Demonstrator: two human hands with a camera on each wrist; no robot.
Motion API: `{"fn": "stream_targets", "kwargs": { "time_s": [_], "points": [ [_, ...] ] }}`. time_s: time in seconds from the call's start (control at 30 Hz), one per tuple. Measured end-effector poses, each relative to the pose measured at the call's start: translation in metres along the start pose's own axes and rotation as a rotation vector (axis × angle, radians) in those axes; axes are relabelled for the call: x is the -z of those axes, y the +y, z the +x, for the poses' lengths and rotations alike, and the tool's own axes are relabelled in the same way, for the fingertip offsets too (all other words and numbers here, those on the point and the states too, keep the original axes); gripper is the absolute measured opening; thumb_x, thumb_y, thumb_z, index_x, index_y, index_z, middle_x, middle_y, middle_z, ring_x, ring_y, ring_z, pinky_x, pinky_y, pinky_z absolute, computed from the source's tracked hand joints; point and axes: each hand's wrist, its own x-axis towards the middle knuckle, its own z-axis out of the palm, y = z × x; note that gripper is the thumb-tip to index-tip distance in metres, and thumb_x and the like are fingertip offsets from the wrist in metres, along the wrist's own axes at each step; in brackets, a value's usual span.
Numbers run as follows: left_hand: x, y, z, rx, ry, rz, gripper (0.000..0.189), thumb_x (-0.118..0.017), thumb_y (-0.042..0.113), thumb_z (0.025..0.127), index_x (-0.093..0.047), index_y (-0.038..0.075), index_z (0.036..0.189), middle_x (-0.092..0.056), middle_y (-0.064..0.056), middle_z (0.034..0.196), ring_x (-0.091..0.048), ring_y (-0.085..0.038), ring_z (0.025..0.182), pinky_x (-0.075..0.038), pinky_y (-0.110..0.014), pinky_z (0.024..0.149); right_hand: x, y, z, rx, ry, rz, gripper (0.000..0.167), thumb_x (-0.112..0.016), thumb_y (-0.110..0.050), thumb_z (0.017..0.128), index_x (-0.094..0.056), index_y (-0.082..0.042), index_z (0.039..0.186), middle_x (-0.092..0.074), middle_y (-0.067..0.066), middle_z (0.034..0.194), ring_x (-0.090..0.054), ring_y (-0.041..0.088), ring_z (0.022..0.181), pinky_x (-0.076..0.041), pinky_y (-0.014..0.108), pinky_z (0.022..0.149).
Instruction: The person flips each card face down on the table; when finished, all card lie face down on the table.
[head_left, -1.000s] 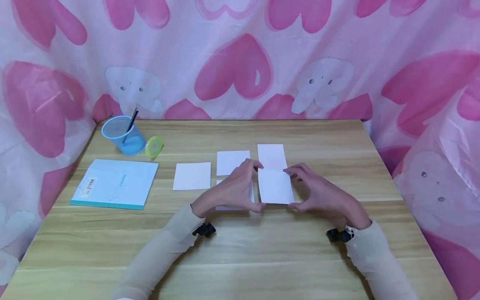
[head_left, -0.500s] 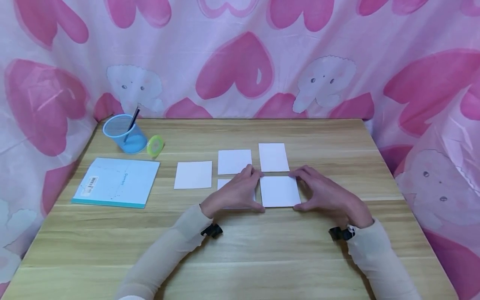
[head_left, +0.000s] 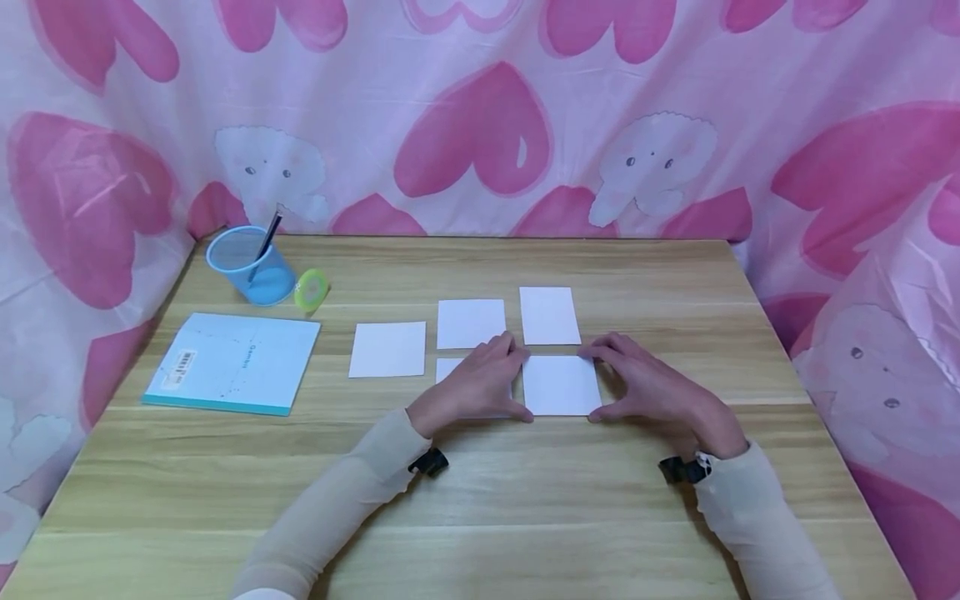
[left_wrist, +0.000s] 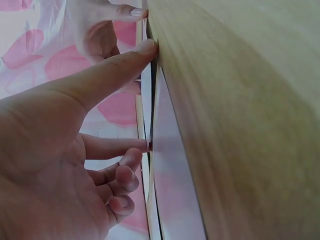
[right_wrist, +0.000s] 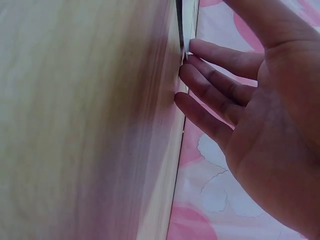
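A small white sheet of paper point(head_left: 561, 386) lies flat or almost flat on the table. My left hand point(head_left: 480, 379) holds its left side, thumb at the near corner and forefinger at the far one. On the opposite side, my right hand point(head_left: 645, 385) holds the two right corners likewise. In the left wrist view, the thumb and forefinger of the left hand point(left_wrist: 60, 150) meet the paper's edge point(left_wrist: 146, 100). Just behind is a second white sheet point(head_left: 550, 315). Another sheet point(head_left: 448, 367) is partly covered by my left hand.
Two more white sheets, one behind point(head_left: 471, 323) and one to the left point(head_left: 387, 350), lie on the wooden table point(head_left: 480, 517). Farther left are a light-blue notebook point(head_left: 232, 362), a green tape roll point(head_left: 311, 289) and a blue mesh cup point(head_left: 262, 279) with a dark pen.
Both hands have brought the held sheet down and slightly toward me, off the sheet behind it, leaving a narrow gap. Over the last half second they hardly move.
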Motion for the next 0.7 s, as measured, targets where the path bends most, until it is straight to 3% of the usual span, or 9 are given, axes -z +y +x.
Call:
{"fn": "stream_targets", "kwargs": {
  "time_s": [0.13,0.6,0.7],
  "points": [
    [-0.001,0.000,0.000,-0.005,-0.001,0.026,0.081,-0.085,0.058,0.066,-0.060,0.006,0.123,-0.041,0.000,0.098,-0.040,-0.017,0.086,-0.035,-0.026,0.073,0.001,0.001,0.001,0.010,-0.002,-0.021,0.089,-0.089,-0.045,0.066,-0.053,-0.009,0.139,-0.044,0.002,0.131,-0.043,0.017,0.116,-0.042,0.042,0.099],
    [-0.008,-0.001,0.001,0.029,-0.019,0.013,0.095,-0.083,0.060,0.067,-0.052,0.007,0.139,-0.042,0.000,0.102,-0.041,-0.016,0.088,-0.036,-0.025,0.073,-0.004,0.004,0.001,-0.023,-0.009,-0.019,0.091,-0.089,-0.046,0.064,-0.053,-0.010,0.139,-0.044,0.003,0.131,-0.042,0.020,0.116,-0.043,0.045,0.099],
    [-0.008,-0.001,-0.003,0.021,0.010,0.013,0.097,-0.079,0.064,0.068,-0.050,0.007,0.141,-0.043,-0.001,0.102,-0.041,-0.016,0.086,-0.037,-0.025,0.072,-0.009,0.005,-0.004,-0.038,-0.009,-0.001,0.093,-0.089,-0.049,0.064,-0.052,-0.011,0.140,-0.043,0.004,0.132,-0.042,0.021,0.118,-0.043,0.046,0.100]
  ]
}}
